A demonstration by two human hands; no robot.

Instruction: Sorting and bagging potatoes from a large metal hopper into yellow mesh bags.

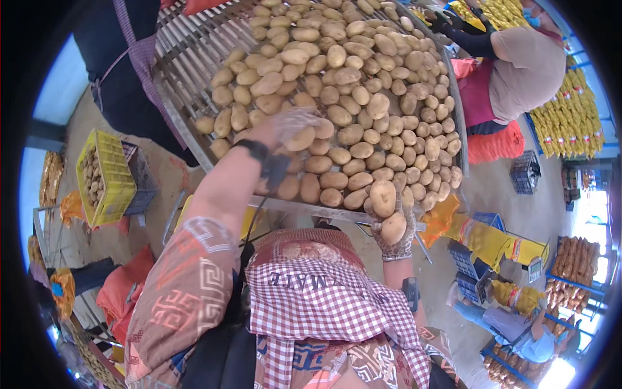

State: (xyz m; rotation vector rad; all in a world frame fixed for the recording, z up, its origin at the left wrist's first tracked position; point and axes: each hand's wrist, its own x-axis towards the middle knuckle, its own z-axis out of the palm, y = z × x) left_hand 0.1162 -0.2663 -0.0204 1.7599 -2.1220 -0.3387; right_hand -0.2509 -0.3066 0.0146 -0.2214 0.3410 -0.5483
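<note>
Many potatoes (337,115) lie spread over a metal sorting table (182,80) with a slatted roller surface. My left hand (294,124), in a thin glove and blurred, reaches over the table's near left part. Its fingers are among the potatoes, and whether they grip one cannot be made out. At the near right edge, my right hand (408,221), in a speckled glove, is turned palm up. It holds two potatoes, a larger one (383,198) above a smaller one (393,228).
A co-worker (525,73) in dark gloves stands at the table's right side; another person (116,73) stands at its left. A yellow crate (108,177) of potatoes is on the floor at left. Red sacks (495,143), blue crates (469,267) and a yellow bag (478,238) lie right.
</note>
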